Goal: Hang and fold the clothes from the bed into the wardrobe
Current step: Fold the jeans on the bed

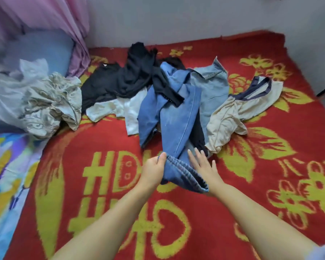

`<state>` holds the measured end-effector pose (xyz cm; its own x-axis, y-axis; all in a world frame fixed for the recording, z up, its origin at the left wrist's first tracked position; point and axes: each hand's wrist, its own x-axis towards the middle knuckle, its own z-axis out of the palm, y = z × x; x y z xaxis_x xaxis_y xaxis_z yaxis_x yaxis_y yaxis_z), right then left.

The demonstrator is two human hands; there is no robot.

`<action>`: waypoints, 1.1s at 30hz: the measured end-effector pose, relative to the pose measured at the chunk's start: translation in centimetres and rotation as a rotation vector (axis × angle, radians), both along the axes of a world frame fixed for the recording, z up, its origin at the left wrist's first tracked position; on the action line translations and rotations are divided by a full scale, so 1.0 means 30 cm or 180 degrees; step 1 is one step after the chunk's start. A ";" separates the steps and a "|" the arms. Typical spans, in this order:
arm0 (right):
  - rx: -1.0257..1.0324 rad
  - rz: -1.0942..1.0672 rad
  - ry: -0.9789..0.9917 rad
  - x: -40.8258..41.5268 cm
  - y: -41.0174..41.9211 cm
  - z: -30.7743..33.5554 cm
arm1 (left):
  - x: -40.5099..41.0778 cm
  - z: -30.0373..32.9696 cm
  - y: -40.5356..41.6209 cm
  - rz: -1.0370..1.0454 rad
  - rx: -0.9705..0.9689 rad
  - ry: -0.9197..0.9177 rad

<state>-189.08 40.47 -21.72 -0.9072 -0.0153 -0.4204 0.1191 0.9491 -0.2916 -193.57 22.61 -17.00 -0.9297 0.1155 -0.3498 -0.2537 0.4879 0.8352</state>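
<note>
A heap of clothes lies on the bed, which is covered by a red blanket (105, 139) with yellow patterns. Blue jeans (178, 117) run from the heap toward me. My left hand (154, 170) grips the left side of their elastic waistband (184, 175) and lifts it off the blanket. My right hand (203, 164) has straight fingers laid against the right side of the jeans. Behind lie a black garment (124, 79), a white shirt (120, 107), a light denim piece (212, 85) and a cream top with navy trim (238, 109).
A crumpled beige patterned cloth (51, 104) and a grey bundle (6, 94) sit at the left. Next to them are a blue pillow (45, 47) and a pink curtain (51, 17). A colourful sheet (6, 177) borders the blanket. Grey walls (176, 17) enclose the bed.
</note>
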 end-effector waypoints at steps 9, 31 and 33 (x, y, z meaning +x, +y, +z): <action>-0.2227 -0.0750 0.0882 0.022 -0.174 0.817 | -0.011 0.623 -0.104 0.0580 0.2187 -0.0321; -0.2738 -0.0484 0.0679 0.085 -0.226 1.335 | 0.196 1.152 -0.178 0.0541 0.1819 0.1078; -0.2493 -0.0438 0.0014 0.144 -0.192 1.211 | 0.190 1.215 -0.220 0.0952 0.2281 0.1090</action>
